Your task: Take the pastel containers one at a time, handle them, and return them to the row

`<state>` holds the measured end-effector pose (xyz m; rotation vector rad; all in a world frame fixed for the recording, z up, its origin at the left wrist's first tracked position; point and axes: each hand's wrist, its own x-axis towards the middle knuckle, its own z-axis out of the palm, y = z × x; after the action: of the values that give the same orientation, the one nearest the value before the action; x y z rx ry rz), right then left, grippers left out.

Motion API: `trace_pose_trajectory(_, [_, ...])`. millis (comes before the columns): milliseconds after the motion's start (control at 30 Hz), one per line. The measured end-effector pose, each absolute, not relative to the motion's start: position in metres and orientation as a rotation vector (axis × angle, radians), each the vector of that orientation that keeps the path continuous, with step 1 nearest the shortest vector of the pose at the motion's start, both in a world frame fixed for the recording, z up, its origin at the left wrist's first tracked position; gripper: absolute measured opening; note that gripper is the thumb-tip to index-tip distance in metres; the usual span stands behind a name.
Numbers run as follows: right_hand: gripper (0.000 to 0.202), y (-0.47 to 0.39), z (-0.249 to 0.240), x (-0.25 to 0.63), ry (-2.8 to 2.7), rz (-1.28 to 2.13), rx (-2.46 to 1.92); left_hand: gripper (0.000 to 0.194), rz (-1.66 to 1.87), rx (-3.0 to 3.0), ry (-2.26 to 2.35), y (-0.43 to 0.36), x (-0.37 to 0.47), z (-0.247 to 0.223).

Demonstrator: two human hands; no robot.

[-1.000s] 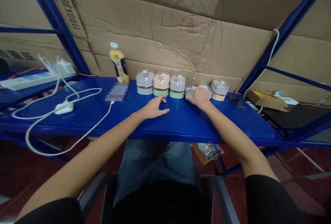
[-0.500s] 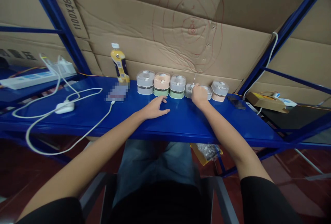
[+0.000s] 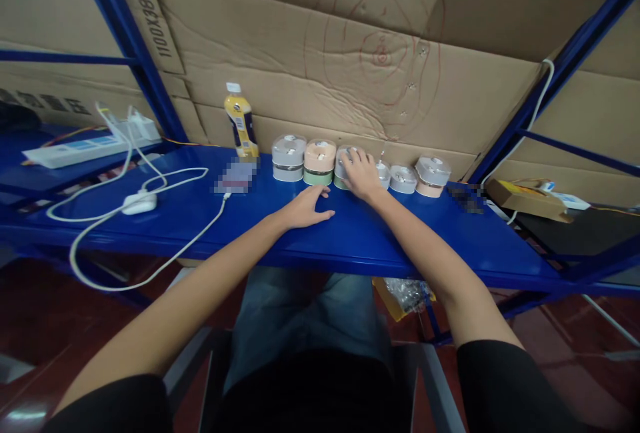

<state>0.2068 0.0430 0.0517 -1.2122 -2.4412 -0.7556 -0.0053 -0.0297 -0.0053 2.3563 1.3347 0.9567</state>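
A row of small rounded containers with clear lids stands along the back of the blue table. My right hand reaches over a grey-on-green stack, its fingers spread across the top; the thumb is hidden. Left of that stands a peach-on-green stack, then an all-grey stack. Just past my right hand are two single grey containers, one partly covered and one in full view. A grey-on-peach stack ends the row. My left hand lies open on the tabletop, thumb apart, holding nothing.
A yellow drink bottle stands at the back left, near a blurred-out device on a white cable. A white adapter and a power strip lie farther left. Cardboard walls the back. An open carton sits at right.
My right hand has moved left from the single grey containers onto the grey-on-green stack, and its fingers have spread. My left hand keeps its place. The view has shifted slightly.
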Motion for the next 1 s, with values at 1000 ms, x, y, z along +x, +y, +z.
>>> trace_pose_trajectory(1000, [0.094,-0.019,0.052,0.255,-2.511,0.501,-0.723,0.099,1.117,1.886,0.895,-0.040,-0.008,0.001])
